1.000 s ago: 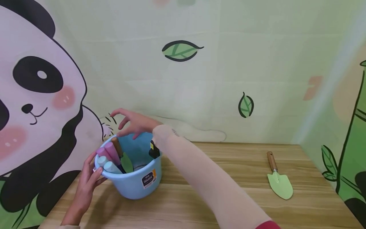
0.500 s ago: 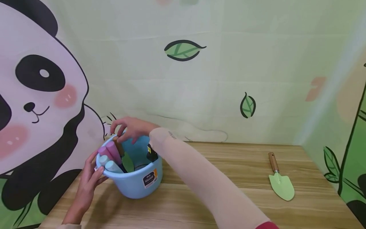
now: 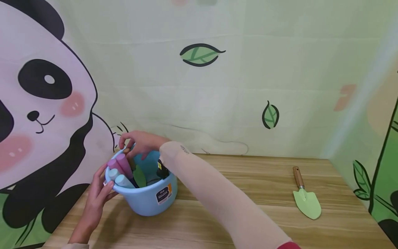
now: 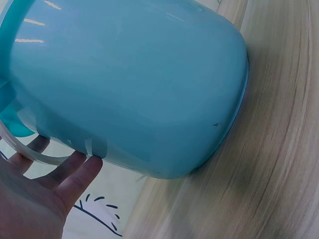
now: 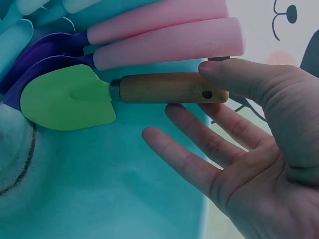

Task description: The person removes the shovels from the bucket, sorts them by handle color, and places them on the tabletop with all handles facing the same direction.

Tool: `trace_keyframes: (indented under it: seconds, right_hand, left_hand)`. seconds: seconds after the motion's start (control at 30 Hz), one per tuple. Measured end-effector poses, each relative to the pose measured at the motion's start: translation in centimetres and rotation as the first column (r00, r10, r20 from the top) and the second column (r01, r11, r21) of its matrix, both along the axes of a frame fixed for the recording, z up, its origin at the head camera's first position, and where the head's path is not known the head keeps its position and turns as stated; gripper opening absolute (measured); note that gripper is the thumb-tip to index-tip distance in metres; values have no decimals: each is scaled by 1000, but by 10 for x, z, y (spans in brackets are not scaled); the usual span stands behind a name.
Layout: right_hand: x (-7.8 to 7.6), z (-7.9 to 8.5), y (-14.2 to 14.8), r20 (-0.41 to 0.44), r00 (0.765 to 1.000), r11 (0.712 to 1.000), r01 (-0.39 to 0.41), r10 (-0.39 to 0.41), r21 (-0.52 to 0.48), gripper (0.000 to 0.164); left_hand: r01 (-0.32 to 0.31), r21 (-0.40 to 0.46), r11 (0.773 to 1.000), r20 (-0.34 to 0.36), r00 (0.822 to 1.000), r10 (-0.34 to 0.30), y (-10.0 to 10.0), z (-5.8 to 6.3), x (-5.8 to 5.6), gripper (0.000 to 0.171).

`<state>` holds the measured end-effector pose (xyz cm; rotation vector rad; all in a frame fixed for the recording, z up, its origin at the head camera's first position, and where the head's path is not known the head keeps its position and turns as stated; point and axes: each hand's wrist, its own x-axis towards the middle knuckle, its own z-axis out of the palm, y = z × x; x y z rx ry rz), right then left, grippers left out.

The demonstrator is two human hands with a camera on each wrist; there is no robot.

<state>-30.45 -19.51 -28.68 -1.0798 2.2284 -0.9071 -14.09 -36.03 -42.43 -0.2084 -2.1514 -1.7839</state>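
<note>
A light blue plastic bucket (image 3: pixel 140 202) stands on the wooden table at left. My left hand (image 3: pixel 94 200) grips its rim on the near left, thumb over the edge and fingers along the outside wall. My right hand (image 3: pixel 143 141) reaches over the far rim. Inside the bucket leans a small green trowel (image 5: pixel 159 88) with a wooden handle, and my right thumb and fingers pinch the handle's end. Beside it lie two pink-handled tools (image 5: pixel 169 45) with purple heads. Two light blue handles (image 3: pixel 123 181) stick up at the near left.
Another green trowel (image 3: pixel 307 204) with a wooden handle lies on the right of the table (image 3: pixel 242 173). A black item with a yellow mark (image 3: pixel 161 170) shows at the bucket's right inner side. Behind is a cloth wall with a printed panda (image 3: pixel 40 114).
My right hand has come down over the bucket, and its spread thumb and fingers have closed onto the wooden trowel handle. My left hand has kept its grip on the rim.
</note>
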Motion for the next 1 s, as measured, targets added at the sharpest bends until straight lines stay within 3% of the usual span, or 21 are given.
trace_keyframes:
  seconds: [0.23, 1.0]
  right_hand:
    - [3, 1, -2, -4, 1000, 1000, -7, 7, 3, 21]
    - [5, -1, -7, -54, 999, 1000, 9, -9, -7, 21]
  left_hand:
    - [-1, -9, 1000, 4, 1000, 1, 1, 1, 0, 58]
    - [5, 7, 1000, -19, 1000, -4, 0, 0, 0, 57]
